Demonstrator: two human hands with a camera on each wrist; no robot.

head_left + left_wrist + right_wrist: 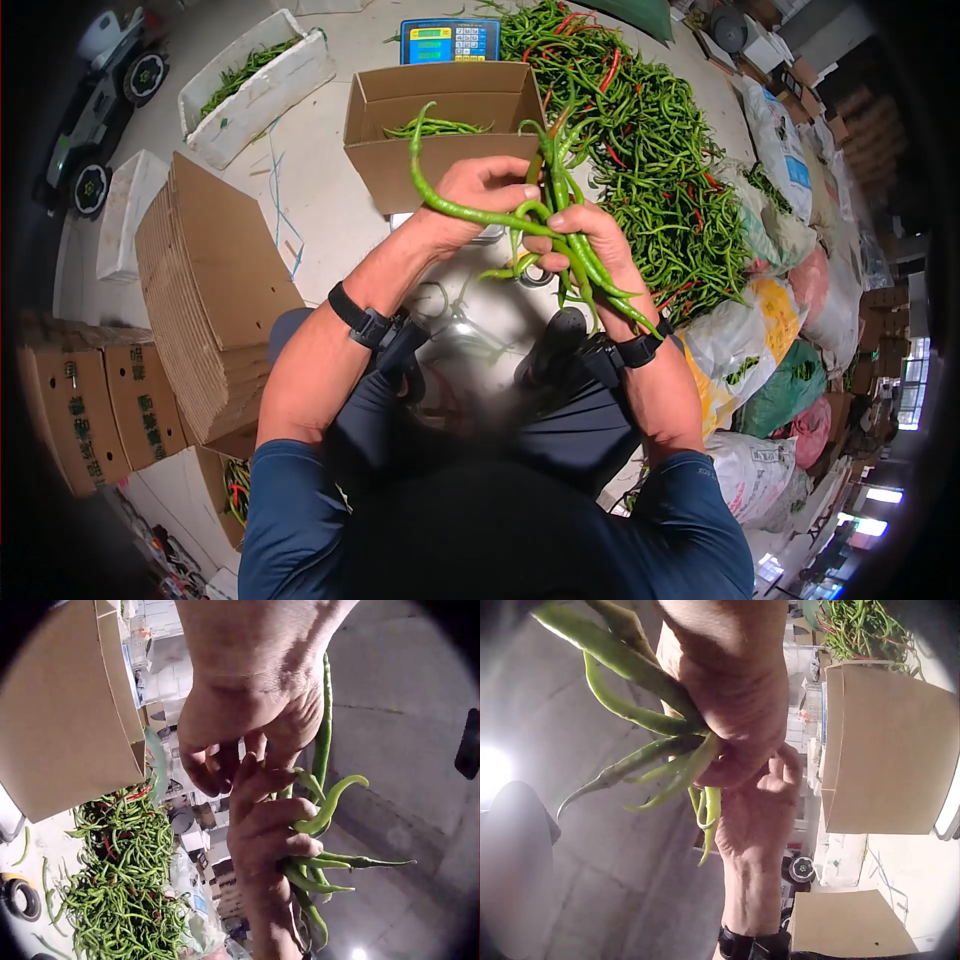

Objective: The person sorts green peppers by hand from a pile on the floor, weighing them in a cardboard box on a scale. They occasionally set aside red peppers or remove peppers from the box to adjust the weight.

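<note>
In the head view a bunch of long green chili peppers (575, 245) is gripped by my right hand (597, 240), fingers curled round its middle. My left hand (480, 195) meets the bunch from the other side, its thumb and fingertips at the upper peppers; one long curved pepper (440, 203) lies across it. The left wrist view shows my left hand (247, 720) touching the right hand (266, 825), with pepper tips (322, 874) sticking out past the fingers. From the right wrist view, peppers (630, 667) fan out of my right hand (735, 712).
An open cardboard box (440, 160) with some peppers inside stands ahead, a blue scale display (450, 41) behind it. A large pepper pile (650, 170) spreads right, beside filled sacks (740, 340). Flattened cartons (215, 290) and a white foam box (255, 90) are left.
</note>
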